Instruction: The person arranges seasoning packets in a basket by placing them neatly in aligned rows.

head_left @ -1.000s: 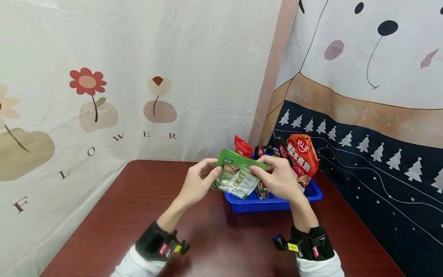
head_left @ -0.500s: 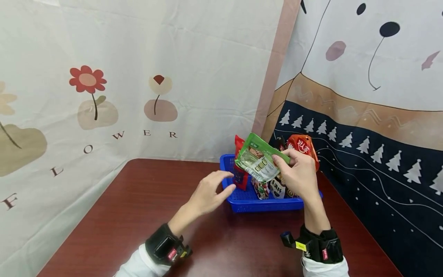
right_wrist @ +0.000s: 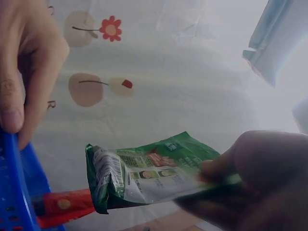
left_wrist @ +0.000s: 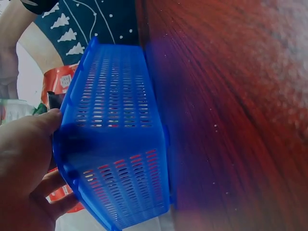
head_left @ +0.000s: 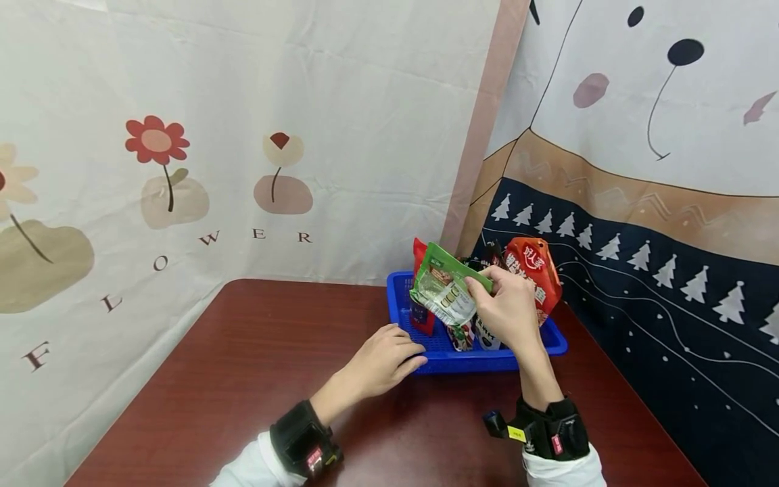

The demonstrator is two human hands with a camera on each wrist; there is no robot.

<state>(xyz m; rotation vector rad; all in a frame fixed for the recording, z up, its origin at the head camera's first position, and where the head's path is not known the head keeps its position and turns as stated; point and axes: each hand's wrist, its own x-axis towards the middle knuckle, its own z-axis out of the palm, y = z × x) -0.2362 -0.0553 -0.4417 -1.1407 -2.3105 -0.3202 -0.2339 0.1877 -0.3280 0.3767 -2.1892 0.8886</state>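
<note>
Right of centre in the head view: right hand (head_left: 508,312) pinching the upper right corner of a green packet (head_left: 443,287), thumb and fingertips closed on its sealed edge. Glossy, crinkled foil, flat and roughly rectangular, green band along the top, paler printed panel below; tilted, hanging over the middle of the blue basket (head_left: 487,360) and not touching its floor. Same packet (right_wrist: 144,173) in the right wrist view, creased at its free end, held by a fingertip at the lower right.

Just left of the basket: left hand (head_left: 386,360) resting on the desk (head_left: 243,365), fingers fairly straight and loose, tips against the near left corner of the basket wall, holding nothing. In the left wrist view, thumb and fingers (left_wrist: 45,127) pressed to that corner; basket (left_wrist: 115,144) of hard blue plastic, walls pierced with rows of short slots, rim thick and rounded.

Standing inside the basket, upper right of it: a tall orange-red pouch (head_left: 534,274) with white lettering, shiny and bulging; at the left end a narrow red sachet (head_left: 421,297) upright; between them, darker small packets (head_left: 475,331) partly hidden behind the right hand.

Desk of smooth dark red-brown wood grain, faintly reflective. Wide bare stretch across the left and lower part of the frame; basket close to the far right edge, printed cloth hanging right behind and beside it.
</note>
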